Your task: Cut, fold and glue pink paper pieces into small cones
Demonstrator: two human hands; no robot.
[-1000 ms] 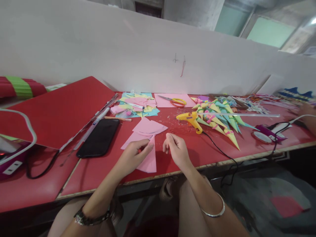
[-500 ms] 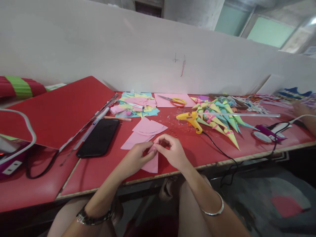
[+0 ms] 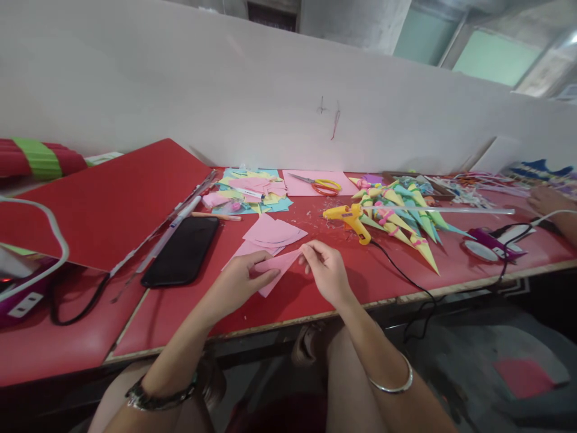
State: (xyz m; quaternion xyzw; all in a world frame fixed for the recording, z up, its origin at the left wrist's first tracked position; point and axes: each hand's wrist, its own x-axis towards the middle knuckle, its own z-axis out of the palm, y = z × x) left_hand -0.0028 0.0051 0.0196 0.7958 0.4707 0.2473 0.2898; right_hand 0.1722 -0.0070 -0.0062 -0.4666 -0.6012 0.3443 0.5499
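Between my hands, above the table's front part, is a piece of pink paper [image 3: 280, 264] that narrows to a point on the right. My left hand [image 3: 246, 278] pinches its wider left part between thumb and fingers. The fingertips of my right hand [image 3: 325, 267] are closed on the pointed right tip. Just behind lie more pink paper cutouts [image 3: 273, 230], with a dark curved line drawn on the top one. A yellow glue gun [image 3: 349, 220] with a long clear glue stick rests to the right of my hands.
A black phone [image 3: 183, 252] lies left of my hands. Behind are paper scraps [image 3: 252, 189] and yellow-handled scissors [image 3: 327, 185] on a pink sheet. Decorated paper cones [image 3: 399, 213] are piled at right. The glue gun's black cord [image 3: 401, 273] hangs over the table edge. Another person's hand [image 3: 552, 204] shows far right.
My hands have moved apart, the right one going rightward with the paper's tip. The pink paper has swung from hanging downward to stretching sideways between my hands.
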